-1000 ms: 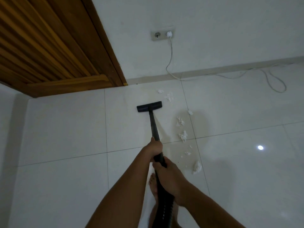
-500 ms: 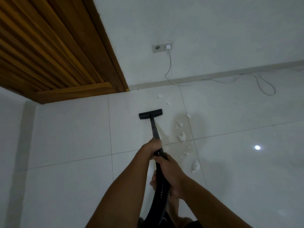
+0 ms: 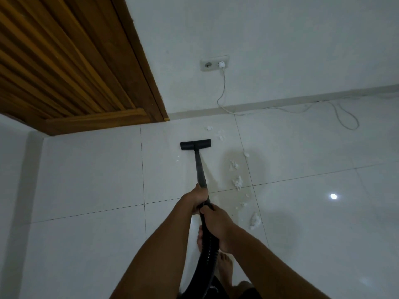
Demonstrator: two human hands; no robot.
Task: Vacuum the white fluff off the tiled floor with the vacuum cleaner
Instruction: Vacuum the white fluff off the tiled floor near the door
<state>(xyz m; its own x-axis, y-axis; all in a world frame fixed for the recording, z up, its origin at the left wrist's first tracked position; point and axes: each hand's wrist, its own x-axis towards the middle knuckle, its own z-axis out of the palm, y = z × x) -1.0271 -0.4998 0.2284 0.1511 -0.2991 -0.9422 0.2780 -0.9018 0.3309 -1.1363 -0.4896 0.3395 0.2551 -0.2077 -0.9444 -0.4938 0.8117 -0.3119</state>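
Black nozzle [image 3: 195,144] farther forward than before, left hand [image 3: 197,196] and right hand [image 3: 217,223] fingers clenched round wand [image 3: 199,169].

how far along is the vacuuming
Done: the tile left of the nozzle looks nearly clear. In hand: both hands, left and right, grip the wand. Left: a trail of white fluff to its right, plus bits near the wall.

A: The room is dim and greyish; one small bright glare spot sits on the glossy floor [image 3: 90,190], lower right.

B: A soft shadow spreads beside the wand [image 3: 199,169]. Focus is fair, detail slightly smeared. The wide lens bends the door [image 3: 64,61] and skirting [image 3: 302,99] lines toward the edges.
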